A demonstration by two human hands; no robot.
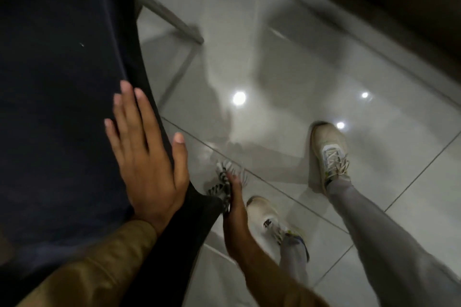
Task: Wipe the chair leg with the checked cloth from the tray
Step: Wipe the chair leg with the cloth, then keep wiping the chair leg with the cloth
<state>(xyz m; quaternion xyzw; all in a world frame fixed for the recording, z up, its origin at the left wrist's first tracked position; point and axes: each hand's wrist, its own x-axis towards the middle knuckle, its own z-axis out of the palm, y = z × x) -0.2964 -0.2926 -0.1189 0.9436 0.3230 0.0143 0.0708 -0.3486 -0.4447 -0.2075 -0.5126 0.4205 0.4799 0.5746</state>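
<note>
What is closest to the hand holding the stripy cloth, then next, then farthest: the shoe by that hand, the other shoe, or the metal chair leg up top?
From the right hand, which grips the checked cloth:
1. Near shoe, just right of the hand.
2. Far shoe, farther right and up the floor.
3. Chair leg, farthest, at the top, left of the hand.

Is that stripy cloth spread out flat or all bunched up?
Bunched up. The checked cloth is crumpled in the right hand beside the chair's edge, with folds and fringe poking out; the blur hides finer detail.
</note>
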